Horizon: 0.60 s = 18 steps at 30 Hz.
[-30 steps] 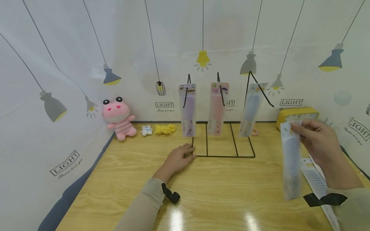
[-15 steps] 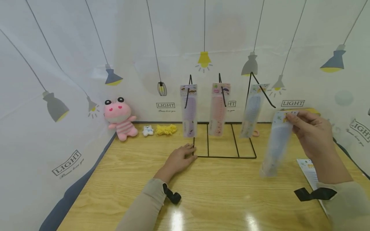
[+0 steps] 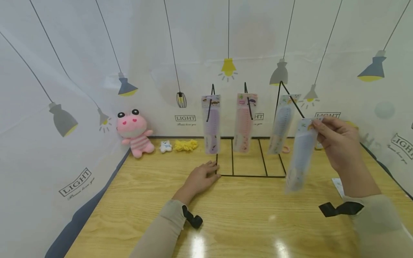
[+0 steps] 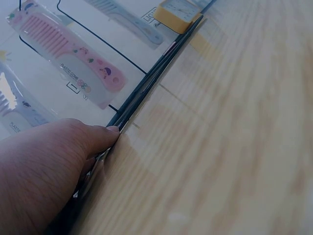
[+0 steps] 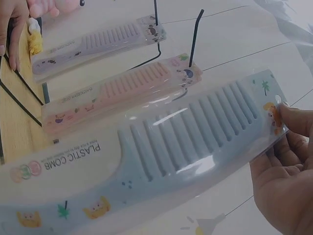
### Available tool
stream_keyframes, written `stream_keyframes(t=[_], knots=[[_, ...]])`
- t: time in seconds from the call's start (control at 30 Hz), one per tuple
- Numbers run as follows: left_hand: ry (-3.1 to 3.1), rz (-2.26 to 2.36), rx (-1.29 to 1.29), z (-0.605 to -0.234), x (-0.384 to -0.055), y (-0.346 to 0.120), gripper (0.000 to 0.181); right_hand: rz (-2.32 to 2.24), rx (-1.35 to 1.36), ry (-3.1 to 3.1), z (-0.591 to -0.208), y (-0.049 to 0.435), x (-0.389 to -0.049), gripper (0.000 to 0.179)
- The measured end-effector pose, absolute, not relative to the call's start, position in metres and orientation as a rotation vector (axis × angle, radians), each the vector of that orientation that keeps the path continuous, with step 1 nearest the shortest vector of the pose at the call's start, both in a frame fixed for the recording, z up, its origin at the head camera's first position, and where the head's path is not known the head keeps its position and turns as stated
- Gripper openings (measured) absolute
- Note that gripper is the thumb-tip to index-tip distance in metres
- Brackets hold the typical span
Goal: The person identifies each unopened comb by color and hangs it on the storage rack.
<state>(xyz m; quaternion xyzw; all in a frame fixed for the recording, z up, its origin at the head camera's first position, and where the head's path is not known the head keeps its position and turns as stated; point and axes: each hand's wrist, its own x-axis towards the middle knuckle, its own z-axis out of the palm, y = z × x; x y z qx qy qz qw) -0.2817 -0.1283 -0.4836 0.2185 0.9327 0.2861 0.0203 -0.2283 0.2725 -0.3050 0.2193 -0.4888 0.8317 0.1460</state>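
Note:
My right hand (image 3: pixel 338 147) pinches the top of a clear package holding a blue plastic comb (image 3: pixel 302 154). The comb hangs tilted, its upper edge right at the tip of the rack's right-hand hook. A black wire rack (image 3: pixel 251 176) stands on the table. From its hooks hang a packaged purple comb (image 3: pixel 211 125), a pink comb (image 3: pixel 243 123) and another blue comb (image 3: pixel 284 123). My left hand (image 3: pixel 198 181) rests at the front left corner of the rack's base, fingers extended; in the left wrist view its thumb (image 4: pixel 100 137) presses on the base wire.
Along the back edge are a pink plush toy (image 3: pixel 135 132), a small white bear figure (image 3: pixel 166 146) and yellow yarn (image 3: pixel 185 145). The yellow clock (image 4: pixel 178 17) is mostly behind my right hand in the head view. Another package (image 3: pixel 337 186) lies partly under my right forearm.
My right hand has carried the blue comb left and upward, from beside the clock to the right-hand hook. The left hand stays on the rack's base.

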Motion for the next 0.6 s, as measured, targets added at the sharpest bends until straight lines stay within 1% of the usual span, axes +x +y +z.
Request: stream_keyframes(t=[0.37,0.6], knots=[[2.899,0.875,0.660,-0.4807,-0.2799,-0.1270,0.053,2.428,0.641,-1.385,-0.3070,0.2711,-0.2341,0.010],[2.895,0.874,0.670,-0.4825,-0.2809,-0.1280,0.053,2.441,0.683,-1.366,-0.3081,0.2686,-0.2334,0.012]])
